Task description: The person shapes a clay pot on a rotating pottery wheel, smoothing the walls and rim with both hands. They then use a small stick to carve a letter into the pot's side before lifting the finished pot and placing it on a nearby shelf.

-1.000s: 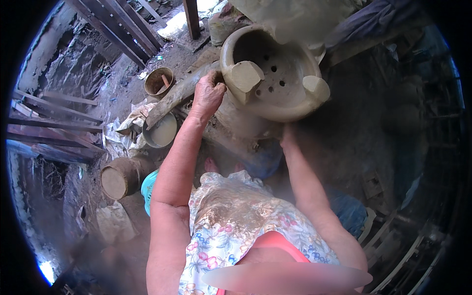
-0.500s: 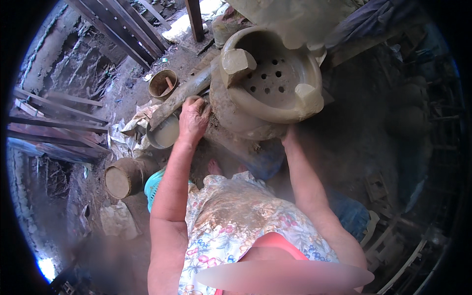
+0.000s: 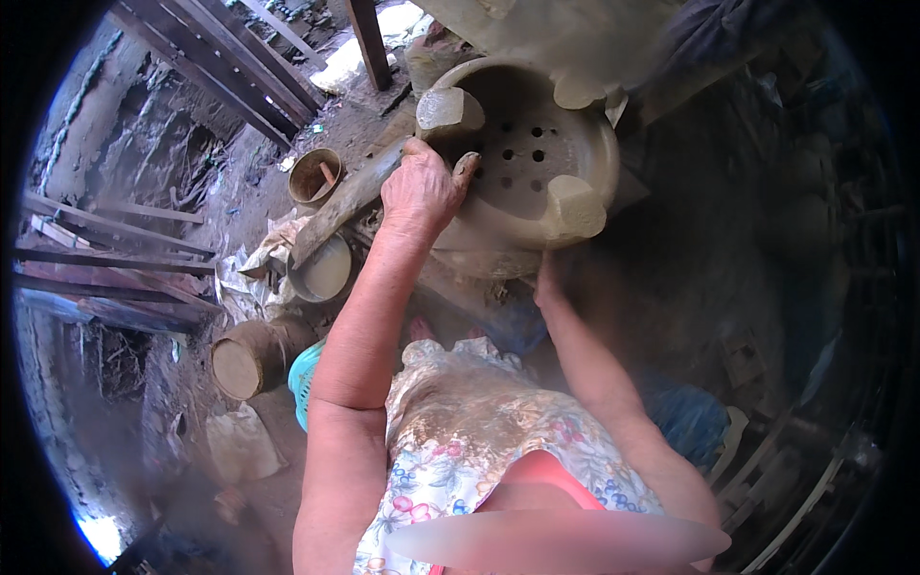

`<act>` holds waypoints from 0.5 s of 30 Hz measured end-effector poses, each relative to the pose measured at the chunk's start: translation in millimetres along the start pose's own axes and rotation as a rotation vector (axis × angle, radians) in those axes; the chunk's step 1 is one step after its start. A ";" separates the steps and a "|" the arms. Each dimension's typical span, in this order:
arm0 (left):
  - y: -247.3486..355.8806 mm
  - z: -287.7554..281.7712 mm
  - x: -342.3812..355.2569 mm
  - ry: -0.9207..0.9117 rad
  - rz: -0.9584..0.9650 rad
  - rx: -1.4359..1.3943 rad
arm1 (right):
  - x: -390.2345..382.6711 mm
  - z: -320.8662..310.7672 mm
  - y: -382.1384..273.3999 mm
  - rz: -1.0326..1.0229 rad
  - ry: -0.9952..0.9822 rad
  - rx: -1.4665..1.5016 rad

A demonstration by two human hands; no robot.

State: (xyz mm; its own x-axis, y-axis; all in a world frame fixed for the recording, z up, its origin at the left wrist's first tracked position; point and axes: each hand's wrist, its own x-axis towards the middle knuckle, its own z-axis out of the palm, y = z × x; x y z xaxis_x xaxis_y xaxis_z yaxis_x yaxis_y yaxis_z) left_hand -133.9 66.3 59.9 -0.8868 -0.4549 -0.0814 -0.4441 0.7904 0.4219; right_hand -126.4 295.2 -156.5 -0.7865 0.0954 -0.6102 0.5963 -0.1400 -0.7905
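A round grey-brown clay stove [image 3: 599,144], with a holed floor and chunky knobs [image 3: 575,206] on its rim, sits upper centre. My left hand [image 3: 425,187] is closed on its left rim, index finger bent and muddy thumb over the inner edge. My right hand [image 3: 546,278] is low at the stove's near underside, its fingers mostly hidden. A long muddy board [image 3: 335,211] slants down-left from the stove, over a pot of cloudy liquid [image 3: 321,273].
A small bucket with a stick [image 3: 311,182], crumpled sacks [image 3: 240,436], a clay cylinder [image 3: 240,369], a turquoise plastic basket [image 3: 305,379] and wooden slats [image 3: 115,254] surround me on the left. A wooden post [image 3: 369,43] stands behind. Dark clutter lies at right.
The stove has turned clockwise, shifting its knobs. My left hand dropped down the left side, then rose onto the rim. My right hand moved slightly left.
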 end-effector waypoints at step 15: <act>3.3 -18.1 -11.6 0.071 0.112 0.023 | 54.3 -10.1 59.5 -0.103 0.047 -0.048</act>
State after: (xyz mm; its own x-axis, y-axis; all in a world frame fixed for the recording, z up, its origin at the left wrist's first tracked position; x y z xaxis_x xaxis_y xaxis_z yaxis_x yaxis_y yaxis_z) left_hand -122.8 66.7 78.6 -0.9202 -0.3903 0.0301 -0.3460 0.8469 0.4037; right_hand -131.9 302.0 -237.2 -0.8363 0.1530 -0.5264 0.5205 -0.0798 -0.8501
